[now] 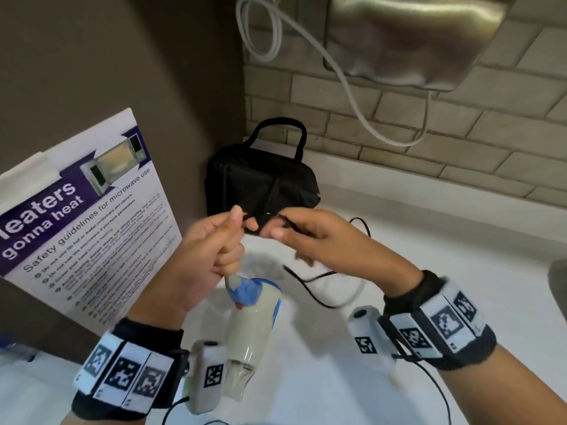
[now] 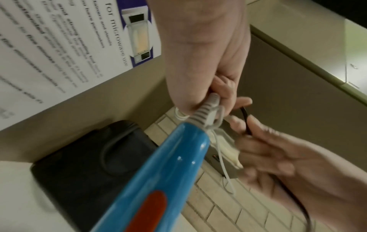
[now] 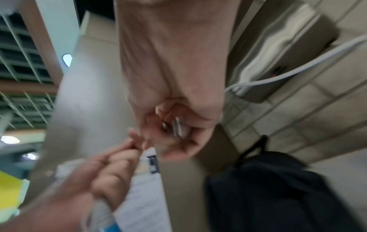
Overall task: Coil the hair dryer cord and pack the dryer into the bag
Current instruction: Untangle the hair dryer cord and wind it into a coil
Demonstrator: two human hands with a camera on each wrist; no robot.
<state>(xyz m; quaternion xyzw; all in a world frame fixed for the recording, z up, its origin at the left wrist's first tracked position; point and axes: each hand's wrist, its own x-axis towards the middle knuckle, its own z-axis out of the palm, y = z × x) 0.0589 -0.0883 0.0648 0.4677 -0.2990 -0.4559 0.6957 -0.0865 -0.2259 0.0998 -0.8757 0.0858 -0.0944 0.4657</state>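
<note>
The hair dryer (image 1: 250, 317) hangs nozzle down over the white counter, cream body below a blue handle (image 2: 168, 172). My left hand (image 1: 237, 231) grips the grey strain relief (image 2: 207, 111) and the black cord coming out of the handle's end. Just to its right, my right hand (image 1: 276, 223) pinches the cord (image 2: 245, 120), and metal plug prongs (image 3: 177, 128) seem to show inside its curled fingers, though that view is blurred. A loose stretch of cord (image 1: 319, 280) trails on the counter. The black bag (image 1: 260, 182) stands shut in the corner behind both hands.
A microwave safety poster (image 1: 92, 225) leans against the left wall. A metal wall unit (image 1: 414, 38) with a white cable (image 1: 346, 84) hangs over the tiled back wall. The white counter (image 1: 445, 271) spreads to the right.
</note>
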